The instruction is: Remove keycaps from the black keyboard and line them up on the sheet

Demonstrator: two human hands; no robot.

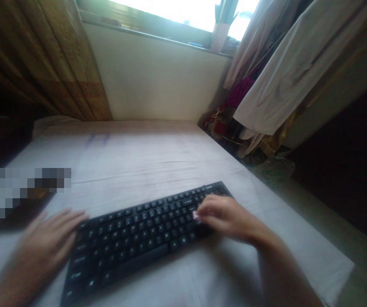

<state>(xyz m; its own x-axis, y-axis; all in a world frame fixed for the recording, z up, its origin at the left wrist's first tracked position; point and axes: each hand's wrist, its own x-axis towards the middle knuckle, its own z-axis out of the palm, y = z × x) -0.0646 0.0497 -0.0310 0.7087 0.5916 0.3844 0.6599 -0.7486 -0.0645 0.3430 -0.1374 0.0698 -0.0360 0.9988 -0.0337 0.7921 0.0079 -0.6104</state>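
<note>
A black computer keyboard [138,234] lies at a slant on a white sheet. My left hand [53,236] rests at its left end, fingers stretched out and the fingertips touching the top left corner. Over the right part of the keys, my right hand [220,215] is closed in a pinch. Between its thumb and fingers shows a small pinkish-white wad [197,216], perhaps cloth or tissue; most of it is hidden in the hand. Some keys at the right end are covered by that hand. Both hands are slightly blurred.
The white-sheeted surface [158,162] ends in an edge on the right, with the floor [276,187] below. A pixelated patch covers something at the left. Beyond stand a pale wall, a window with a potted plant [220,36], a brown curtain [52,55] and hanging clothes [286,81].
</note>
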